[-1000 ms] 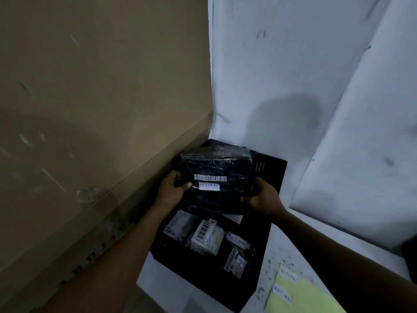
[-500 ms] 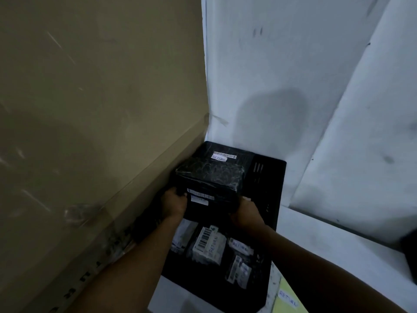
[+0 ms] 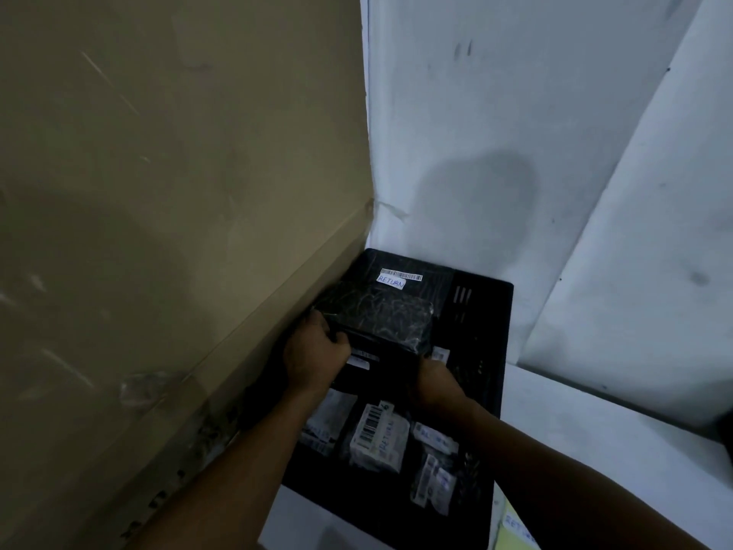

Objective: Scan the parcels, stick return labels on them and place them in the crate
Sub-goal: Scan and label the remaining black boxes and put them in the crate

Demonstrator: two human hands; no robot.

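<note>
Two hands, left hand (image 3: pixel 317 353) and right hand (image 3: pixel 434 381), fingers clenched round one black wrapped parcel (image 3: pixel 382 325) inside black crate (image 3: pixel 482 311). One RETURN-labelled parcel (image 3: pixel 396 277) behind; several labelled parcels (image 3: pixel 378 436) in front, count unclear.

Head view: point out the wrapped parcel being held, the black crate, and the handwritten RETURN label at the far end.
wrapped parcel (image 3: pixel 380 315), head view, on its shiny plastic top.
black crate (image 3: pixel 482 307), head view, on its slotted right wall.
RETURN label (image 3: pixel 391 281), head view, on its middle.

Tall cardboard box (image 3: pixel 178 232) at left — scuffed white wall (image 3: pixel 496 133) behind.
</note>
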